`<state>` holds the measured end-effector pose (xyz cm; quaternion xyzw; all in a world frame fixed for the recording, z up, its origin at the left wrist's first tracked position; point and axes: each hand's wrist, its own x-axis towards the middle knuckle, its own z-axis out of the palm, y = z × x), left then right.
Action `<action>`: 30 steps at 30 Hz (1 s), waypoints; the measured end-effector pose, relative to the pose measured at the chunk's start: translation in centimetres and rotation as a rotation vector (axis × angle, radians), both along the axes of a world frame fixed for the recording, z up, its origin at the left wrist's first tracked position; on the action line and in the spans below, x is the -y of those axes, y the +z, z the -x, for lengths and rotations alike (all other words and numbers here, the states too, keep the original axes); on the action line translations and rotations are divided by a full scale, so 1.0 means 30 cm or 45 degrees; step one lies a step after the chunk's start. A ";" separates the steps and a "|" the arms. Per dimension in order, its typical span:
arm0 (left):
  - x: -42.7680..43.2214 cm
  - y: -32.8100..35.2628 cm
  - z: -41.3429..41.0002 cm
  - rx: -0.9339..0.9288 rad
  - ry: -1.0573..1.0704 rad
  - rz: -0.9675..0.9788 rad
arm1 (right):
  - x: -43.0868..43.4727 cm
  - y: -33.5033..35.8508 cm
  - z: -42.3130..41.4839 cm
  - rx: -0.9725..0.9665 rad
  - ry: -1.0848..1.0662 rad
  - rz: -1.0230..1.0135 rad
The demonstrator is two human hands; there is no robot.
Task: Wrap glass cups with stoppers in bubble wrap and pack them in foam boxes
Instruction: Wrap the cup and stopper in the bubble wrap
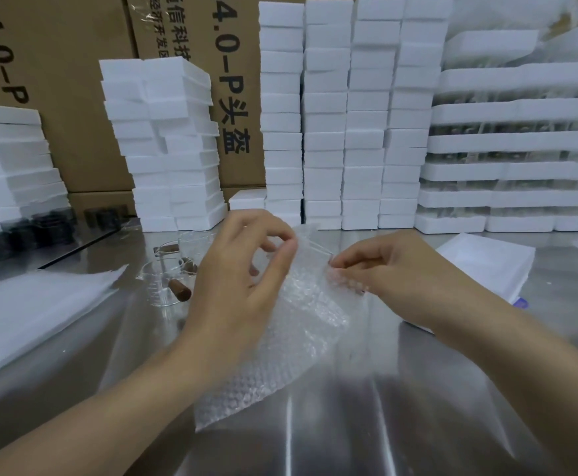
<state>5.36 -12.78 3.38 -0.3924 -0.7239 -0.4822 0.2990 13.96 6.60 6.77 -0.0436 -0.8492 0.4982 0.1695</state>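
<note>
Steel table (349, 424) backed by stacked foam boxes (325, 115).

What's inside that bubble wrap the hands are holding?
Nothing shows through the bubble wrap; it looks flat between the left hand and right hand. Its upper left part is hidden behind the left hand. The glass cups stand unwrapped to its left.

Bare worktop (401, 424) lies open at the near edge on both sides of the bubble wrap (294, 338), but clear glass cups (162, 286) stand just left of it, a sheet pile (33, 314) fills the left side, a white pile (487, 266) lies to the right, and foam box stacks (325, 132) wall off the back.
</note>
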 end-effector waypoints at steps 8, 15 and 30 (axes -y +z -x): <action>-0.009 -0.005 -0.024 -0.488 0.033 0.150 | 0.006 0.012 -0.016 0.114 0.078 0.019; -0.022 0.015 -0.069 -0.733 -0.064 0.252 | 0.030 0.003 -0.012 0.173 0.233 0.365; 0.106 0.111 0.099 0.845 -0.451 -0.070 | 0.019 -0.027 -0.007 0.033 0.317 0.703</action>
